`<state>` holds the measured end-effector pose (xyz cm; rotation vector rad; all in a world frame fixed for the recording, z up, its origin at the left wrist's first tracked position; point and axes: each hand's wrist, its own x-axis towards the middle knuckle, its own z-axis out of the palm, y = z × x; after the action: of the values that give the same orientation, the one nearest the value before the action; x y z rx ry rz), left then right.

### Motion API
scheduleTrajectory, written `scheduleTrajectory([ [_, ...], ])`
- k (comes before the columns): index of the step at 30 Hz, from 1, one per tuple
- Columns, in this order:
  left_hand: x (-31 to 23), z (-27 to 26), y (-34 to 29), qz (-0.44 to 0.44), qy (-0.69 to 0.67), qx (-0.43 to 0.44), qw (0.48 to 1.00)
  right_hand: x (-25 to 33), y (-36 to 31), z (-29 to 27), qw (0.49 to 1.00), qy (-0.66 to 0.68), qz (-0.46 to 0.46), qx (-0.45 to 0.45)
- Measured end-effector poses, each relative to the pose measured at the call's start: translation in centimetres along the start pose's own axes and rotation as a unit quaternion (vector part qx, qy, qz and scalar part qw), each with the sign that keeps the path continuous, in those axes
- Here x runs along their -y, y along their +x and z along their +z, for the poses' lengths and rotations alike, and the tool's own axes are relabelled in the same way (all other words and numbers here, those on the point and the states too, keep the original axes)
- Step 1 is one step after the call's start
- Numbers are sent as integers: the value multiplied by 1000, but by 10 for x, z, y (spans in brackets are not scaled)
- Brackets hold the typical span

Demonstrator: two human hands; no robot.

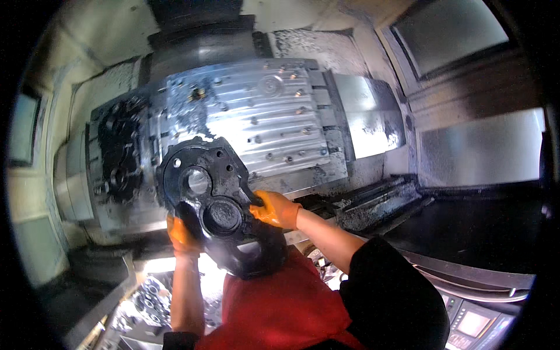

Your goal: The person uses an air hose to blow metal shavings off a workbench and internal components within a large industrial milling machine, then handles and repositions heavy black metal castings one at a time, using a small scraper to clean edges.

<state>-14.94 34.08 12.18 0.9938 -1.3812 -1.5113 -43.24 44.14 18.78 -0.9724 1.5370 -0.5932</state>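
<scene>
Between my hands is a large black metal housing [232,185], wet and shiny, with several round bores through or into its face. My left hand [183,234], in an orange glove, grips its left edge; its fingers are partly hidden behind the part. On the opposite edge my right hand [276,210], also in an orange glove, is closed round the rim. The housing is held in front of my red apron [280,303], and its upper end overlaps the near edge of a silver fixture plate [233,119].
Bolts and studs stand up from the plate. To its left is a dark, chip-covered fixture [119,149], with a bright metal cover [367,114] on the right. A black ledge [466,221] runs along the right, above a control panel [472,322]. Metal parts [149,297] lie lower left.
</scene>
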Motion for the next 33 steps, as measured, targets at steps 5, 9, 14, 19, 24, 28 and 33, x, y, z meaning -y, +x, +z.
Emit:
scheduleTrajectory([
  [5, 0, 75, 36, -95, 13, -44, 994, -19, -13, -59, 968, -159, 6, -195],
  [9, 23, 141, 120, -180, -113, -75, 974, -54, 19, -131, 936, -183, -26, -298],
  [14, 28, 231, 245, -189, -160, -34, 968, -54, 71, -229, 910, -229, -42, -343],
  [19, 121, 209, 352, -122, -103, 27, 987, -86, 146, -268, 930, -117, -65, -343],
  [24, 120, 264, 327, -30, -40, 63, 997, -122, 177, -277, 882, -190, -48, -428],
  [28, 161, 231, 355, -94, 75, -14, 993, -128, 195, -265, 903, -159, -25, -398],
  [33, 188, 225, 356, -98, 17, -14, 995, -128, 177, -254, 898, -161, -8, -410],
])
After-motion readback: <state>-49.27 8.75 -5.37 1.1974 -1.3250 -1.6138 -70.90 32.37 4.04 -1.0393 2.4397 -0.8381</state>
